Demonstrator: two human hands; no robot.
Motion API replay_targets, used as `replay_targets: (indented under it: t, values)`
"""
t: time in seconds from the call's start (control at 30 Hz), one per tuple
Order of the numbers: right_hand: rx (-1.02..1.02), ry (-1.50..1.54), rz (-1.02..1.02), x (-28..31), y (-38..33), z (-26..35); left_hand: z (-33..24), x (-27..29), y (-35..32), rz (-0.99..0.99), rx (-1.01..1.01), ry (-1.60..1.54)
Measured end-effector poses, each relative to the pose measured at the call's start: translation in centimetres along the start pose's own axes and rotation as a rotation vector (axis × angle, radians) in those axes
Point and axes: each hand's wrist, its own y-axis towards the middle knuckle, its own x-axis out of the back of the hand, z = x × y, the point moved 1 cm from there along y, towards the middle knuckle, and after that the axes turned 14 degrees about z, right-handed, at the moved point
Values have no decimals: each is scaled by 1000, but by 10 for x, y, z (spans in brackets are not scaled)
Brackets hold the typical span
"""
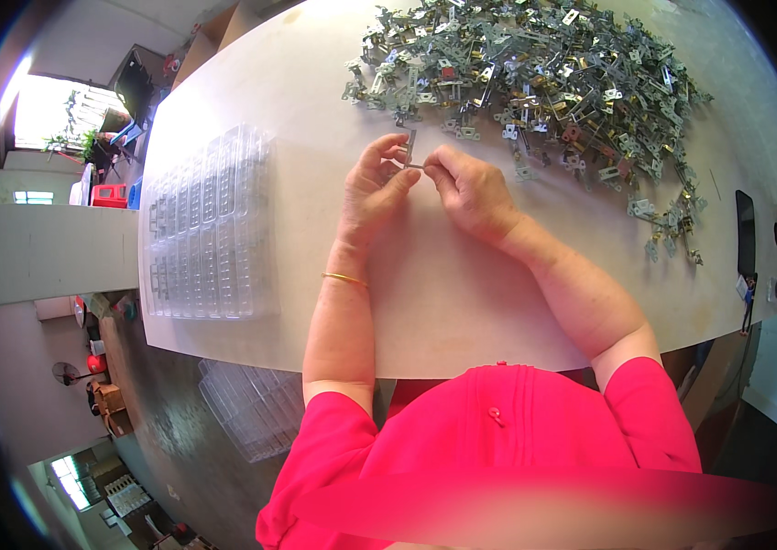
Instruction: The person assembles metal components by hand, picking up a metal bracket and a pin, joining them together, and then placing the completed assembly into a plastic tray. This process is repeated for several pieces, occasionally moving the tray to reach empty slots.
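A big white table (462, 330) fills most of the view. On its far side, toward the right, lies a big heap of metal parts (535, 73). It is probably there so the hands can reach it but have room to work. On the left are clear plastic trays (244, 229), lying flat, maybe so they won't tip. The right hand (476, 188) and left hand (375, 188) meet in front of the heap, over the table. Last and smallest is one small metal part (410, 147), up between the two hands. The left hand pinches it with thumb and finger, likely to keep it steady. The right hand's fingertips pinch its thin end, maybe because such a little thing needs a light, careful touch.
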Motion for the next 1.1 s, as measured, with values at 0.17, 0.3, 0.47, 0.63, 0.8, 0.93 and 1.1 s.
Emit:
replay_targets:
  t: [0.17,0.3,0.47,0.63,0.8,0.93,1.1]
  values:
    - [-125,158,-33,0,1,-5,-7,1,0,-15,21,-91]
    - [-131,614,-113,-2,7,-16,-12,0,-1,21,112,-176]
    - [-92,806,-59,-1,11,-15,-15,3,-6,148,207,-265]
    - [-98,731,-47,3,10,-12,-18,-2,-5,193,207,-209]
    - [-44,705,-78,2,8,-12,-21,-5,-6,170,183,-192]
    - [-31,750,-117,-4,8,-13,-10,-6,-8,61,81,-27]
    - [-65,765,-154,-3,8,-22,-12,-10,-4,-71,-226,536]
